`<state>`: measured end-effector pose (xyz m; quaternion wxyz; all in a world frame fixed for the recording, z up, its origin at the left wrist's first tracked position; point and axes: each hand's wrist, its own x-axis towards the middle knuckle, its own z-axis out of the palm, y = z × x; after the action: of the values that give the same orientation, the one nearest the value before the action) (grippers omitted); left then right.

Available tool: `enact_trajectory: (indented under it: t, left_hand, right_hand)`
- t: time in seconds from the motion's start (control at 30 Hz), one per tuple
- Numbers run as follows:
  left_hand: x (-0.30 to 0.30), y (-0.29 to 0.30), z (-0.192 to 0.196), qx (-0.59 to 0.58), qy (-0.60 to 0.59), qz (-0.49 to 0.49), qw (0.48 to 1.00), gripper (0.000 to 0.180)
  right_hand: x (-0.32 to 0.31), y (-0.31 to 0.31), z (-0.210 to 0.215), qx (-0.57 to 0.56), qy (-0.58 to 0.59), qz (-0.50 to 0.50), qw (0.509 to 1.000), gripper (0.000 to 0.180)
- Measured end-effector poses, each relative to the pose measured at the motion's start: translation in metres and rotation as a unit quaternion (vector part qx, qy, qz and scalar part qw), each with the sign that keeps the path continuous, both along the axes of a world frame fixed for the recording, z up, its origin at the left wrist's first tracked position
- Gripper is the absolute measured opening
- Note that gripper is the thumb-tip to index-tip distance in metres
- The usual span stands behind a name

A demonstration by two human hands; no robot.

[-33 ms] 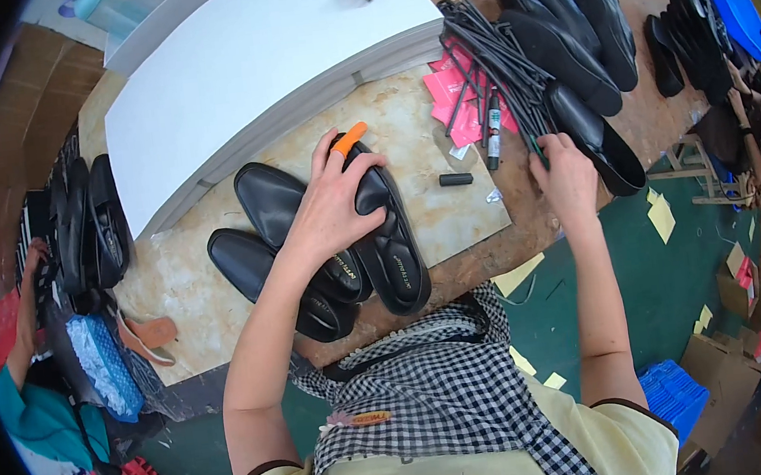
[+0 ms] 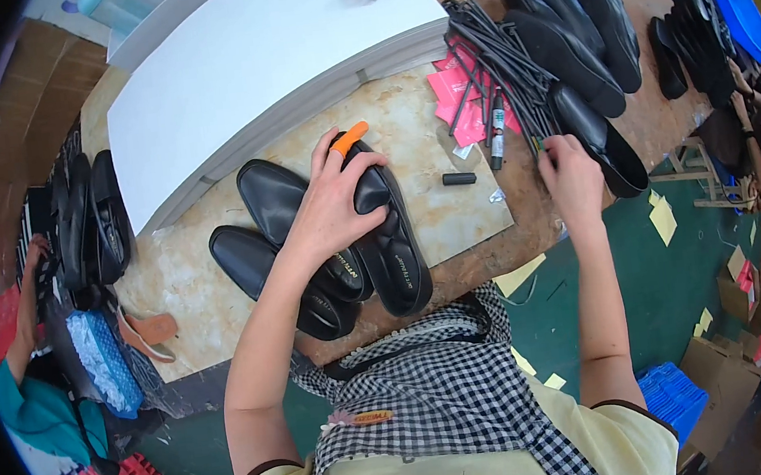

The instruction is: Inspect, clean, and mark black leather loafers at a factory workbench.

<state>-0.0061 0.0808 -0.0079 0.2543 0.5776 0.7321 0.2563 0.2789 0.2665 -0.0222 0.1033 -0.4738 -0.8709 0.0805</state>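
Observation:
My left hand (image 2: 337, 200), an orange cover on one finger, is closed around the toe part of a black shoe (image 2: 400, 268) lying with its insole up. Two more black shoes lie left of it: one with a smooth toe (image 2: 271, 198), partly under my wrist, and another (image 2: 242, 258) nearer my forearm. My right hand (image 2: 573, 176) is closed at the near end of a heap of thin black sticks (image 2: 510, 58); what its fingers pinch is mostly hidden, only a small greenish bit showing. Just right of those fingers lies a black shoe (image 2: 609, 141).
A tall white paper stack (image 2: 275, 52) stands behind my left hand. Pink paper pieces (image 2: 451, 89), an uncapped marker (image 2: 497, 135) and a black cap (image 2: 458, 179) lie between my hands. More black shoes (image 2: 566, 57) are at back right. Co-workers' arms (image 2: 23, 311) show at both sides.
My right hand has shifted slightly to the right at the sticks' near end, its fingers still pinched. My left hand keeps its hold on the shoe; the whole view has drifted a little.

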Motion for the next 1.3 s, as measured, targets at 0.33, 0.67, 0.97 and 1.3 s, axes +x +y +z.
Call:
enact_trajectory:
  t: [0.33,0.67,0.97,1.3]
  left_hand:
    - [-0.005,-0.009,0.006,0.119,-0.044,0.024,0.992,0.052]
    - [0.009,-0.012,0.039,0.145,-0.077,0.041,0.986,0.054]
    - [0.013,-0.009,0.046,0.165,-0.055,0.019,0.985,0.054]
    - [0.015,-0.012,0.047,0.156,-0.101,0.025,0.982,0.055]
  right_hand:
    - [-0.054,-0.068,0.031,-0.286,0.308,0.124,0.899,0.027]
    - [-0.074,-0.092,0.061,-0.416,0.33,0.21,0.821,0.038]
    - [-0.071,-0.096,0.053,-0.384,0.346,0.188,0.835,0.031]
    - [-0.069,-0.1,0.054,-0.295,0.347,0.195,0.868,0.028]
